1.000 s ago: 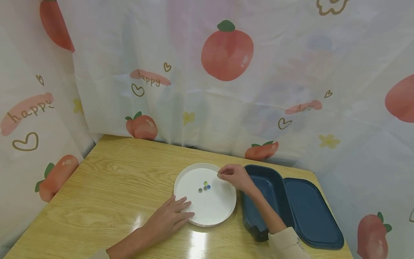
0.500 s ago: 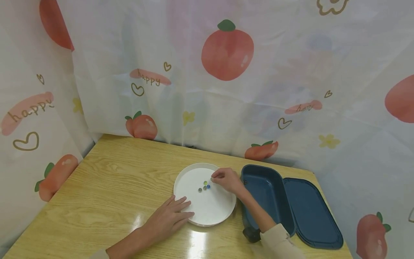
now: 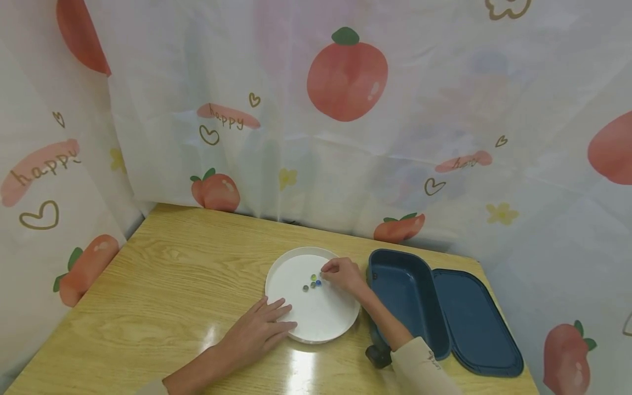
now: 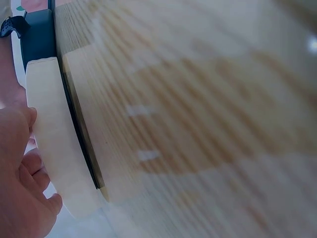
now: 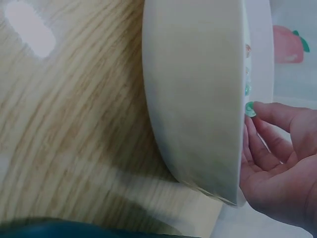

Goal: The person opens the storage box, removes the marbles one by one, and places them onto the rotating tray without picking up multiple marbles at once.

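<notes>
A round white tray (image 3: 326, 323) with a low rim stands on the table, several small glass marbles clustered on it. Among them are a yellow-green marble (image 3: 313, 277), a blue marble (image 3: 318, 283) and a greyish marble (image 3: 305, 288). My right hand (image 3: 344, 274) reaches over the tray's right rim and pinches a green-tinted marble (image 5: 250, 109) between thumb and finger, low beside the cluster. My left hand (image 3: 257, 332) rests over the tray's front-left rim, its fingers spread; the left wrist view shows the fingers (image 4: 37, 168) at the tray wall.
A deep blue container (image 3: 405, 280) stands right of the tray, under my right forearm, with a small dark ball (image 3: 374, 276) inside. Its flat blue lid (image 3: 481, 323) lies further right. A peach-printed curtain (image 3: 296, 137) hangs behind the wooden table (image 3: 197, 263).
My right hand has moved left and slightly down from the tray's right rim toward the cluster, carrying the marble, and then nearly stopped. The left hand has stayed in place.
</notes>
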